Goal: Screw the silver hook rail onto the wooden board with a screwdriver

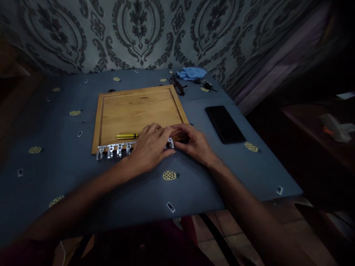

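A framed wooden board [138,107] lies on the table, and along its near edge runs a metal hook rail [119,149] with several silver hooks. My left hand [152,146] is closed over the rail's right half, fingers on top and thumb at the near side, hiding the middle hooks. At the board's near right corner, my right hand [194,142] curls its fingers and thumb towards each other by the rail's right end. Whatever it pinches there is hidden in shadow. A yellow-handled screwdriver [127,136] rests on the board just left of my left fingers.
Right of the board lies a black phone [225,124]. Sunglasses [177,85] touch or nearly touch the board's far right corner. Behind them are a blue cloth [191,73] and a small dark object with keys or a tool [206,85]. A patterned curtain hangs behind the table [133,195].
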The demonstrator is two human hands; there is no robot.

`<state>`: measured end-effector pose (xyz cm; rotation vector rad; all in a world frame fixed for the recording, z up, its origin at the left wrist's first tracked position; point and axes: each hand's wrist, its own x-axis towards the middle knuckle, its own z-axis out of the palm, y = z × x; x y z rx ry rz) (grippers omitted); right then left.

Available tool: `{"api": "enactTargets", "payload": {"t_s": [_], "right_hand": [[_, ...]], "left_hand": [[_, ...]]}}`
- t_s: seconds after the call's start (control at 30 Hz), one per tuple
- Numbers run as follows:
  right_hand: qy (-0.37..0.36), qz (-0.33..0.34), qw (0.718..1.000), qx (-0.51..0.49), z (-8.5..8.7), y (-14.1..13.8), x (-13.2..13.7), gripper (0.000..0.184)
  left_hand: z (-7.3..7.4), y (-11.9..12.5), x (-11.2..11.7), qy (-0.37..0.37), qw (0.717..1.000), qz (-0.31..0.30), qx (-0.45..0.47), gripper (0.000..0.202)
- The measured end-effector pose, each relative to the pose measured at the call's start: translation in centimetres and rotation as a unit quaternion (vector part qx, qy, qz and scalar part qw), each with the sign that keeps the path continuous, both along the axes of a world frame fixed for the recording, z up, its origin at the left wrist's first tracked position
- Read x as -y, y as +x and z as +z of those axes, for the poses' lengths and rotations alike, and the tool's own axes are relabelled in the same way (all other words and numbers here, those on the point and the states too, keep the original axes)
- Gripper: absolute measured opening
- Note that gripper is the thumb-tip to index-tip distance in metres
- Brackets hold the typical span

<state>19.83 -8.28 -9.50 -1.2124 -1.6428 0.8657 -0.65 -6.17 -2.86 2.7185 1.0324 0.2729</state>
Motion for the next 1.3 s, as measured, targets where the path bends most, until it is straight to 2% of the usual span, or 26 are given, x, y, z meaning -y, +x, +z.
{"api": "enactTargets", "payload": {"t_s": [0.43, 0.57, 0.73, 1.07, 1.3], "right_hand": [[0.002, 0.006, 1.000, 0.021, 0.4, 0.0, 0.3, 0.044], [0.047, -0.017, 0.996, 0.078, 0.7, 0.0, 0.7, 0.039], [0.077, -0.024, 0.991, 0.109, 0.4, 0.1, 0.8, 0.042], [0.081, -0.029, 0.986, 0.145, 0.4, 0.4, 0.6, 0.043], [0.043, -0.028, 0.990, 0.133, 0.0, 0.7, 0.5, 0.043]], "left_hand": [[-1.2, 0.5, -0.2, -0.030, 0.998, 0.042, 0.042, 0.044], [-1.0, 0.6, -0.2, -0.046, 0.997, 0.047, 0.039, 0.043], [-1.0, 0.5, -0.3, -0.059, 0.996, 0.044, 0.046, 0.047], [-1.2, 0.4, -0.4, -0.055, 0.997, 0.026, 0.056, 0.045], [-0.7, 0.4, -0.4, -0.065, 0.997, 0.008, 0.038, 0.038]]}}
